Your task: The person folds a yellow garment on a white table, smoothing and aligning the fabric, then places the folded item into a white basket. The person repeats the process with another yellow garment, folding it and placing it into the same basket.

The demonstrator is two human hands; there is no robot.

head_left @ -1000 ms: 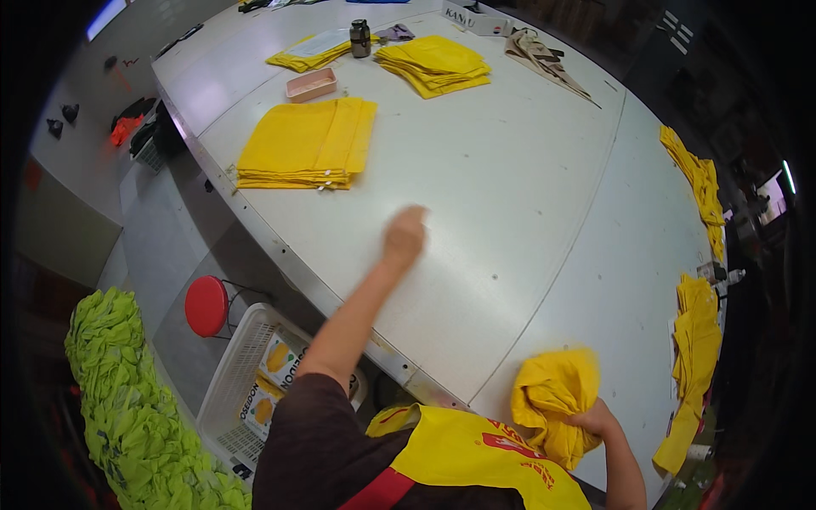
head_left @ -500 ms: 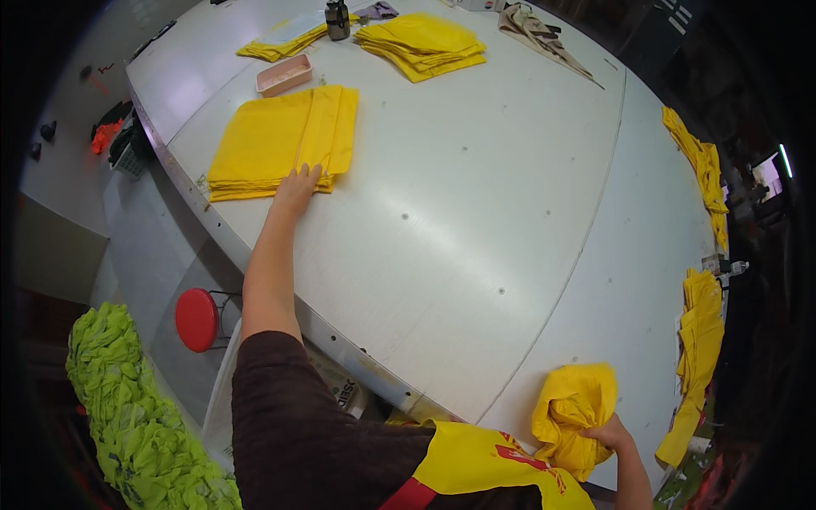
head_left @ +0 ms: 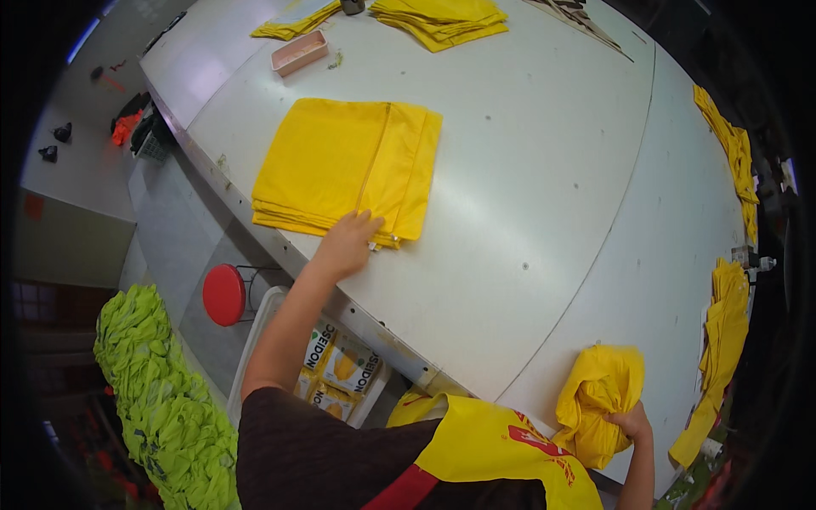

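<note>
Two hands are at work over a broad white desk (head_left: 527, 170). The left hand (head_left: 347, 245) is stretched out to the near edge of a flat stack of folded yellow cloths (head_left: 344, 166), its fingers spread loosely and resting on the top layer near the stack's near right corner; it lies on the fabric rather than gripping it. The right hand (head_left: 631, 422) is low at the right, at the near edge of the desk, closed around a crumpled yellow cloth (head_left: 599, 395) that bulges up from its grip. The stack sits at the left of the desk, just beside the desk's left edge, well apart from the crumpled piece.

Farther off, a second pile of folded yellow cloths (head_left: 442, 17) lies at the far end, with a small pink tray (head_left: 299, 52) near it to the left. More yellow fabric (head_left: 729, 336) hangs over the desk's right edge. Beside the desk on the left stand a red round stool (head_left: 224, 294) and a white crate of yellow packets (head_left: 340, 365), and a heap of bright green fabric (head_left: 157, 391) lies on the floor.
</note>
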